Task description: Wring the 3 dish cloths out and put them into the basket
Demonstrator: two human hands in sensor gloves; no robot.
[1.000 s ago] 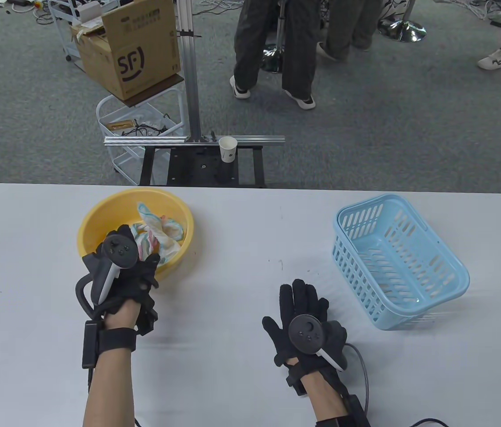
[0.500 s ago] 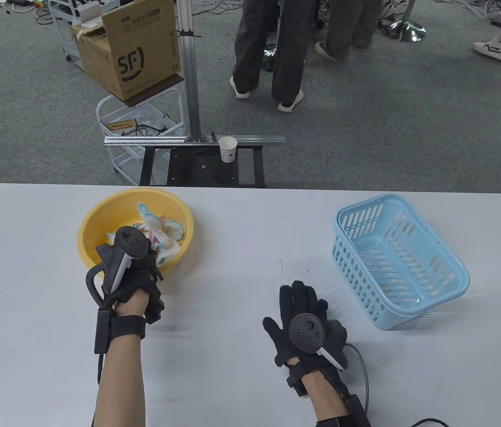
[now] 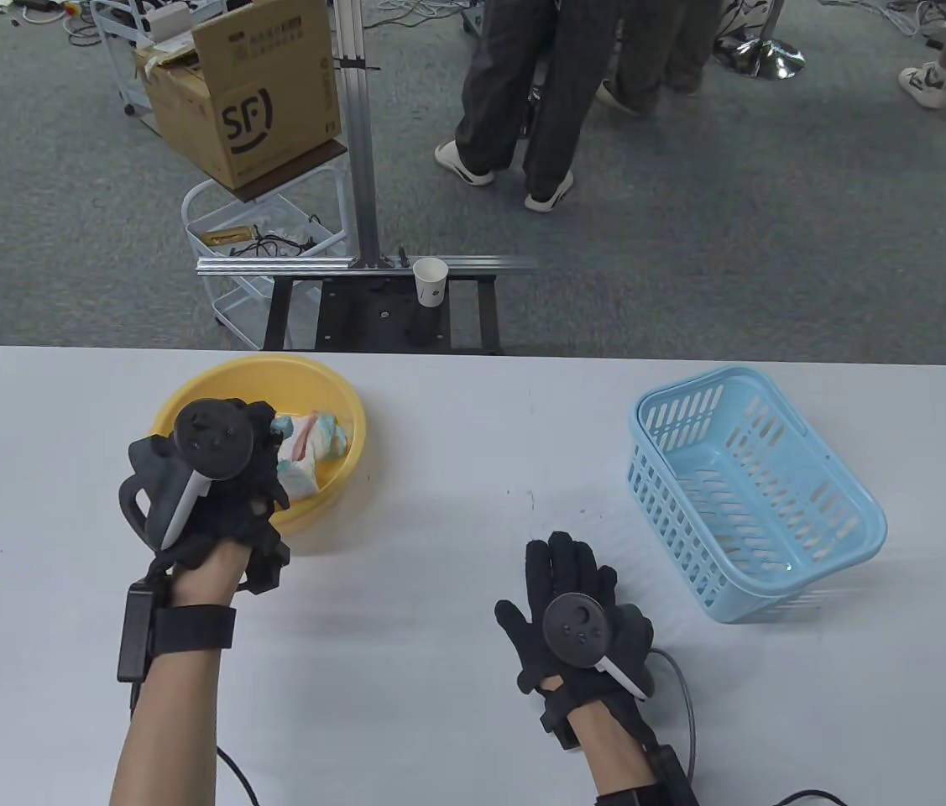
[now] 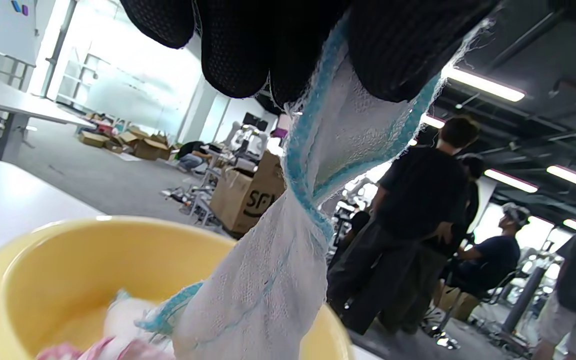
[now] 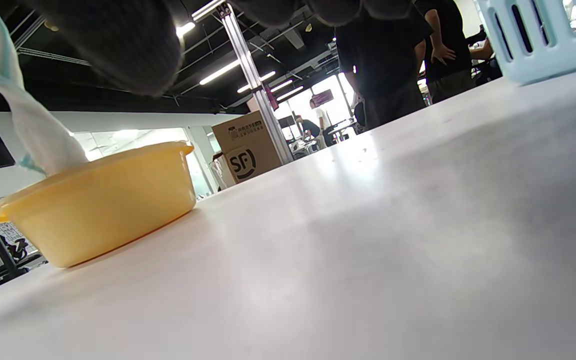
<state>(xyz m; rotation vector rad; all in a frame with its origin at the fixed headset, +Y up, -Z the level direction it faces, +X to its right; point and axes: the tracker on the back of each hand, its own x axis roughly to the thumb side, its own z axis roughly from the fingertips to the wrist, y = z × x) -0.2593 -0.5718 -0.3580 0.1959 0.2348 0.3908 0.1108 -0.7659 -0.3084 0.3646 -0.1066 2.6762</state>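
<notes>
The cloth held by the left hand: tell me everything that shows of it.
The white, blue-edged dish cloth looks like thin woven cotton with frayed edges. It is twisted into a rope and hangs from the left hand's fingers, which pinch its top. Its lower end reaches down into the round yellow plastic basin, among other cloths there. It looks limp; wetness cannot be judged.

The bowl (image 3: 345, 416) was yellow, paler along its rim. The cloth (image 4: 268, 280) hanging into it was white with a fine woven texture and a bright blue stitched edge; the other cloths (image 3: 317, 432) lying in the bowl showed white with pink and pale blue patches. The basket (image 3: 754, 495) was light blue, its walls cut with rows of slots. Both gloves, on the left hand (image 3: 221, 495) and the right hand (image 3: 577, 613), were black mesh. The table (image 3: 439, 588) was plain white.
</notes>
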